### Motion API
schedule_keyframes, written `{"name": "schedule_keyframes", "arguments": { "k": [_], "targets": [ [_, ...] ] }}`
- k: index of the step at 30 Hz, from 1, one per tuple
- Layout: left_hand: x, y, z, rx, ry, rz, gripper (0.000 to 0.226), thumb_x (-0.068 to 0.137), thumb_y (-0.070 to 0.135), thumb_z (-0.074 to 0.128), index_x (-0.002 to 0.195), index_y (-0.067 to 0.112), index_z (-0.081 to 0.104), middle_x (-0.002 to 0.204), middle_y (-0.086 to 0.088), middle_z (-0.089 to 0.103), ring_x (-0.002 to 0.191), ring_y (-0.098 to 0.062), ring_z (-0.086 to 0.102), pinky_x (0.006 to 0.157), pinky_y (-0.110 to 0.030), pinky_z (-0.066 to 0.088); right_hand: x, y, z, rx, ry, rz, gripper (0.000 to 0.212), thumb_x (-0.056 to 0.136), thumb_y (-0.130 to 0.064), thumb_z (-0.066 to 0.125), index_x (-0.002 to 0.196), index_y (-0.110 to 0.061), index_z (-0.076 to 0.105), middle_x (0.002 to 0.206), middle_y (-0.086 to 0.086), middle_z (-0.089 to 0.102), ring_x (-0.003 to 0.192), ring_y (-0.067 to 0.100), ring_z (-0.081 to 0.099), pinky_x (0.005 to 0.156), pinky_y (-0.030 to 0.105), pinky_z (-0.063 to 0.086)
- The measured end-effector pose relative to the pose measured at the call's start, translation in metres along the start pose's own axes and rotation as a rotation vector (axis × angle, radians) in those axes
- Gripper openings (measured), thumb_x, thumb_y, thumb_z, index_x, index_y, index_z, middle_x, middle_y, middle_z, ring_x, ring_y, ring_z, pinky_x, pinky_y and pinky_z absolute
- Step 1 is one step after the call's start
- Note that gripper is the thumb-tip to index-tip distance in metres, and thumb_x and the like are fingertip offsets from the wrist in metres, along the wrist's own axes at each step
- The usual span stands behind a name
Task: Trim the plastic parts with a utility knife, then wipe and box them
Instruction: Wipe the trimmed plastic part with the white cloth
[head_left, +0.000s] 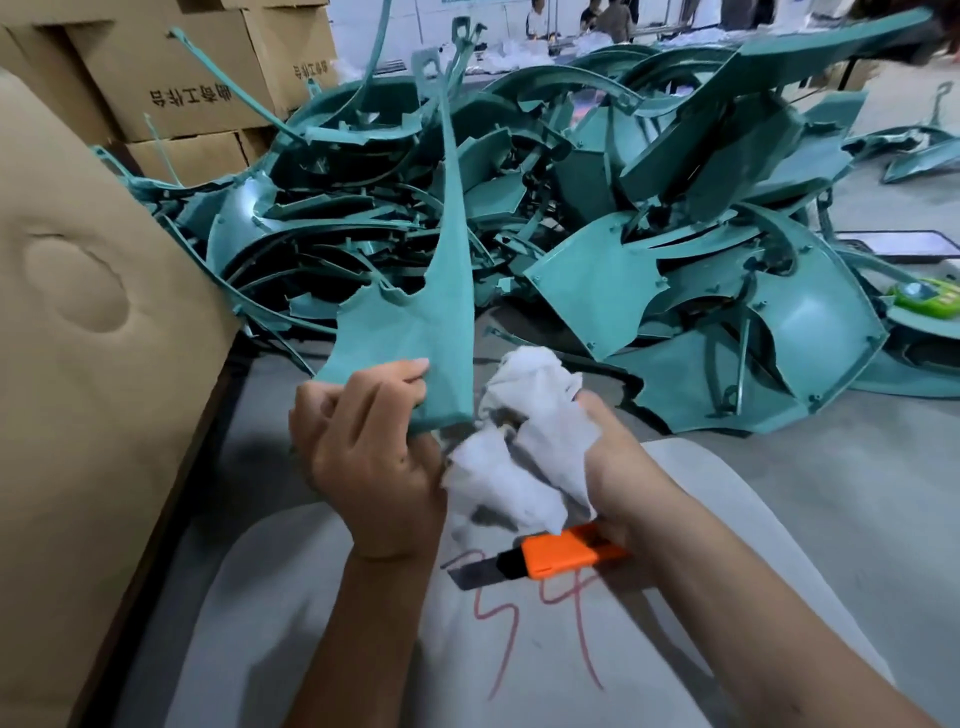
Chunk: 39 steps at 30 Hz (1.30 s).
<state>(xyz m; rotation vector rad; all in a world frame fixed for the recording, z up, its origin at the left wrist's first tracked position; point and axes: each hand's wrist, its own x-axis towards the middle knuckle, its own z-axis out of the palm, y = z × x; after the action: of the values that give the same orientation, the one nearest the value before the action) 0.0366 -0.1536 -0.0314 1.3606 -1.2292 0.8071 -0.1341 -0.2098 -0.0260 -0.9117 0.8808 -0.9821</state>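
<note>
My left hand (363, 441) grips the wide lower end of a long teal plastic part (415, 332) that tapers upward to a thin strip. My right hand (613, 467) holds a crumpled white cloth (524, 441) against the part's lower edge. The same hand also holds an orange utility knife (561, 556), its blade out and pointing left over my lap. Most of my right hand's fingers are hidden by the cloth.
A big heap of teal plastic parts (649, 234) covers the floor ahead. A cardboard box flap (93, 322) stands at my left, with stacked cartons (171, 78) behind it. A green device (924, 296) lies at the right. People stand far back.
</note>
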Motion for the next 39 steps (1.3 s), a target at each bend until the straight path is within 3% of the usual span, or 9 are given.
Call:
{"name": "schedule_keyframes", "arguments": {
  "k": [3,7,10,16,19,22,24,34,39],
  "targets": [
    [0.001,0.008,0.006,-0.050,-0.053,0.092,0.020,0.067,-0.017,0.066,0.065,0.003,0.069,0.089,-0.001,0.079,0.070,-0.035,0.065,0.070,-0.046,0.047,0.001,-0.004,0.020,-0.083,-0.237,-0.026,0.036,0.089,0.014,0.058,0.095,-0.021,0.064,0.093,-0.013,0.072,0.090,0.005,0.067,0.087,0.024,0.053],
    [0.000,0.008,0.010,-0.014,-0.086,0.058,0.016,0.080,-0.004,0.068,0.066,0.005,0.067,0.085,-0.004,0.077,0.078,-0.035,0.066,0.069,-0.047,0.051,-0.003,-0.006,0.019,0.309,-0.482,0.116,0.025,0.096,-0.022,0.064,0.114,-0.011,0.077,0.109,0.016,0.076,0.101,0.027,0.074,0.089,0.039,0.061],
    [-0.001,0.003,0.009,-0.030,-0.071,0.077,0.017,0.079,-0.006,0.068,0.066,0.005,0.065,0.085,-0.004,0.076,0.082,-0.034,0.066,0.070,-0.047,0.051,-0.004,-0.006,0.021,0.453,-0.499,0.233,0.072,0.098,-0.060,0.049,0.132,-0.001,0.069,0.131,0.023,0.069,0.122,0.033,0.068,0.106,0.046,0.054],
    [-0.006,0.014,0.014,0.038,-0.152,0.024,0.031,0.072,-0.006,0.072,0.096,0.013,0.075,0.134,-0.007,0.064,0.123,-0.029,0.050,0.099,-0.046,0.045,-0.001,0.003,0.030,0.298,-0.074,0.035,0.020,0.103,-0.019,0.062,0.090,-0.006,0.068,0.079,0.010,0.074,0.067,0.018,0.073,0.060,0.027,0.060],
    [-0.004,0.011,0.013,-0.415,-0.024,-0.504,0.065,0.078,-0.013,0.059,0.137,0.015,0.053,0.148,-0.010,0.047,0.134,-0.021,0.053,0.112,-0.041,0.046,0.003,-0.007,0.023,0.331,0.040,-0.071,0.015,0.101,-0.018,0.065,0.089,-0.009,0.063,0.079,0.009,0.068,0.066,0.019,0.066,0.059,0.028,0.060],
    [0.003,0.011,0.016,-1.147,0.026,-1.229,0.042,0.097,0.014,0.064,0.135,0.012,0.049,0.126,-0.015,0.069,0.106,-0.025,0.073,0.088,-0.036,0.061,0.003,-0.001,0.023,0.360,-0.004,-0.152,0.017,0.099,-0.016,0.067,0.084,-0.012,0.060,0.075,0.005,0.064,0.062,0.015,0.061,0.054,0.024,0.055],
    [0.002,0.005,0.020,-1.271,-0.101,-1.402,0.052,0.085,0.026,0.070,0.133,0.008,0.057,0.117,-0.012,0.075,0.102,-0.024,0.073,0.080,-0.031,0.060,0.003,0.008,0.025,0.285,-0.029,-0.211,0.014,0.097,-0.011,0.068,0.086,-0.008,0.061,0.073,0.004,0.064,0.063,0.013,0.061,0.059,0.024,0.055],
    [-0.003,0.013,0.021,-1.211,-0.123,-1.416,0.042,0.093,-0.002,0.063,0.135,-0.005,0.055,0.119,-0.022,0.070,0.072,-0.018,0.069,0.058,-0.024,0.056,-0.001,0.030,0.033,0.126,-0.157,-0.187,0.023,0.095,-0.017,0.071,0.072,-0.019,0.067,0.070,0.001,0.064,0.065,0.016,0.060,0.066,0.030,0.053],
    [-0.002,0.015,0.019,-1.059,-0.291,-1.284,0.039,0.094,0.004,0.069,0.131,-0.001,0.058,0.118,-0.022,0.073,0.102,-0.041,0.073,0.085,-0.049,0.060,0.001,0.024,0.026,0.025,-0.148,-0.238,0.013,0.093,-0.008,0.076,0.081,-0.010,0.071,0.072,0.010,0.070,0.065,0.020,0.067,0.063,0.031,0.056]
  ]
}}
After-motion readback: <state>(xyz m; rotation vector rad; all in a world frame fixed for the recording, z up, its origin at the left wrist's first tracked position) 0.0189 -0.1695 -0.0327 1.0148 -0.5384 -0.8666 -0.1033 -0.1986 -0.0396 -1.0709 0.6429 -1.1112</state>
